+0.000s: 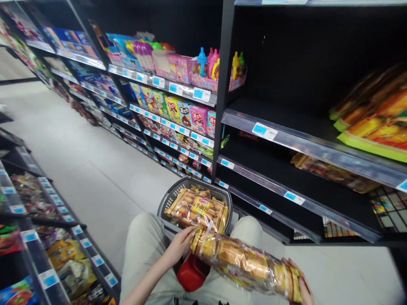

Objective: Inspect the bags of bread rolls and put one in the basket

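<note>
Between my two hands, above my lap, I hold a long clear-and-gold bag of bread rolls (244, 260). My left hand (182, 242) grips its left end at the crimped gold edge. At the lower right, my right hand (302, 281) is closed around the other end, its fingers partly hidden by the wrapper. Just beyond my knees stands a grey shopping basket (229, 195) with another bag of bread rolls (199, 207) lying on top inside it. Something red (192, 271), probably part of the basket's handle, shows below the held bag.
Black shelves (270, 163) with price tags rise close on the right, one bearing bagged bread (378, 123). Farther along are boxed sweets (181, 112) and bottle-shaped candy toys (203, 61). Low racks of bagged snacks (68, 254) line the left. Pale tiled floor (95, 161) runs between.
</note>
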Tool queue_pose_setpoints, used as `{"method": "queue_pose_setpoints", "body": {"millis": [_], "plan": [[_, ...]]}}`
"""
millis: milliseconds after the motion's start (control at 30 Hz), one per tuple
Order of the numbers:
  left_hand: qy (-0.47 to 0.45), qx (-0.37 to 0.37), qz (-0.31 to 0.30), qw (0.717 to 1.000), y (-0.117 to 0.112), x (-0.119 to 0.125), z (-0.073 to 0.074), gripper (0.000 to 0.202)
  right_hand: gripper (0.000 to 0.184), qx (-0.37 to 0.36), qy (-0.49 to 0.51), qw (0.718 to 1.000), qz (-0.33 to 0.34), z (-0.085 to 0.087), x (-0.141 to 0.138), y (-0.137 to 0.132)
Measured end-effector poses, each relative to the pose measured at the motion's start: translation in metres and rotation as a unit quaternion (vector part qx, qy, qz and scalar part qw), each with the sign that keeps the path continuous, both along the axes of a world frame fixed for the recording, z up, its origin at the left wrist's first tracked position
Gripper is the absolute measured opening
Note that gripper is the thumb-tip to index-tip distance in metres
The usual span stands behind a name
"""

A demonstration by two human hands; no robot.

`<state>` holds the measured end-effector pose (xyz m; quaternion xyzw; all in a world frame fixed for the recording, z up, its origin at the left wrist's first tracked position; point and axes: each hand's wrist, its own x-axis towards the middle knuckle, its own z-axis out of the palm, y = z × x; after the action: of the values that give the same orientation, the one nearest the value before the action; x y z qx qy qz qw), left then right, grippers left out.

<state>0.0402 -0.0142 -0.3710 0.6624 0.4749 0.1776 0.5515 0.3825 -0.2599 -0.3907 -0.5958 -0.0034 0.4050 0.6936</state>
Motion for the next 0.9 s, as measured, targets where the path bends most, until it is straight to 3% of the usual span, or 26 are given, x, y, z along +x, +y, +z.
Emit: {"method": "queue_pose_setpoints", "body": {"millis": [433, 667, 900], "plan": [[0.004, 0.01, 0.0, 1.0, -0.001, 0.003, 0.003, 0.047, 0.046, -0.006, -0.006, 1.0, 0.012, -0.018, 0.013, -0.008], [0.006, 0.008, -0.001, 1.0, -0.001, 0.005, 0.009, 0.047, 0.048, -0.02, -0.075, 0.996, 0.039, -0.02, 0.016, -0.007], [0.015, 0.007, -0.002, 1.0, -0.001, 0.006, 0.007, 0.049, 0.048, -0.005, 0.005, 1.0, 0.021, -0.023, 0.016, -0.01]]}}
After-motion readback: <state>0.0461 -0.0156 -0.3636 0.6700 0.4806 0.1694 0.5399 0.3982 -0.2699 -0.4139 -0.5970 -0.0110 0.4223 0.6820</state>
